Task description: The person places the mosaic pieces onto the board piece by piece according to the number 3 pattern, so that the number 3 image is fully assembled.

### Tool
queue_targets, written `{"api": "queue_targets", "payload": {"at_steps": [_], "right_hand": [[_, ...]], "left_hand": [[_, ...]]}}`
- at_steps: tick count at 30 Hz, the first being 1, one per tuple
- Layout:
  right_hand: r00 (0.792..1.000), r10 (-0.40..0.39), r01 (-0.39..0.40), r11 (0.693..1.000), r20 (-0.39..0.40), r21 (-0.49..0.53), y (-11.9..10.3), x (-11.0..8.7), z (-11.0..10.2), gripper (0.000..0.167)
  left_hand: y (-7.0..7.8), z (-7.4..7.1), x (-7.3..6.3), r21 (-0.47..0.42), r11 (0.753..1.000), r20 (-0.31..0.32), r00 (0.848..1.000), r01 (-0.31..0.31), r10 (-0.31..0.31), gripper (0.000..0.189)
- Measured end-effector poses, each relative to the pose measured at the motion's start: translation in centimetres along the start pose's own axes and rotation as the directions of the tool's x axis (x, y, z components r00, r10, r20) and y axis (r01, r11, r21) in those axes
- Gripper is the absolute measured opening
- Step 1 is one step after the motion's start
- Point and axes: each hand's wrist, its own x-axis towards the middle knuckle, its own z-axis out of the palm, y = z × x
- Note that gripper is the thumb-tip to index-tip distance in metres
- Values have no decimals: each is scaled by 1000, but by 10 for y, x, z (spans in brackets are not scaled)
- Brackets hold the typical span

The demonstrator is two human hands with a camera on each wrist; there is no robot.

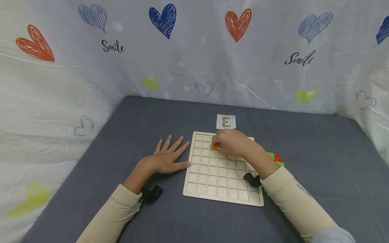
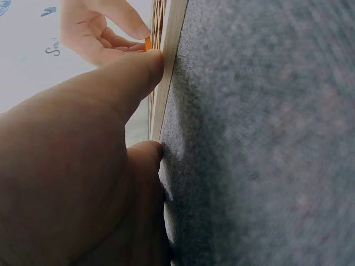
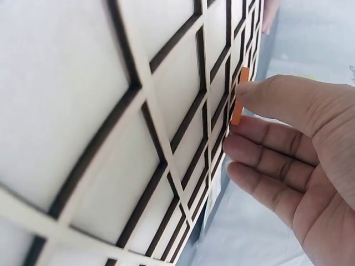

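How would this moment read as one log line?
right hand: pinches orange tile | left hand: spread, touching edge of grid board

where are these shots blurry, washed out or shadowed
Left wrist: gray cloth blurs toward the right, a shadow darkens it beside the board, the curtain is washed out; right wrist: the board's nearest cells look soft; head: faint bright spots on the curtain.

Orange tile (image 1: 215,145); pale board (image 1: 223,171), square grid; dark grey table (image 1: 316,152); white backdrop (image 1: 197,50), red/blue/yellow hearts (image 1: 164,20); green-red pieces (image 1: 278,157) right.
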Motion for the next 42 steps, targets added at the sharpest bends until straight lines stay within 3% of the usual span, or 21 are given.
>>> {"api": "queue_targets", "payload": {"at_steps": [14,22,28,31,37,42], "right_hand": [[994,93,-93,996,50,8,-5,5,-1,16],[995,92,-94,994,40,47,-6,-3,1,14],[1000,4,-2,997,-23,78,-1,-22,0,38],[999,12,-9,994,-32,110,2,-37,-3,42],[989,149,-145,978,-16,151,11,-80,-14,18],[960,280,-278,952,-4,126,24,-115,-21,19]], "left_hand": [[6,-6,-3,12,1000,15,1000,-10,10,86],[3,-2,-1,-1,1000,7,1000,-9,9,87],[0,-1,0,-3,1000,-4,1000,-24,24,89],[0,-1,-1,-10,1000,-9,1000,-27,27,89],[3,-5,-4,-22,999,1,999,-34,34,89],[4,-5,-6,-28,999,1,999,-39,39,88]]}}
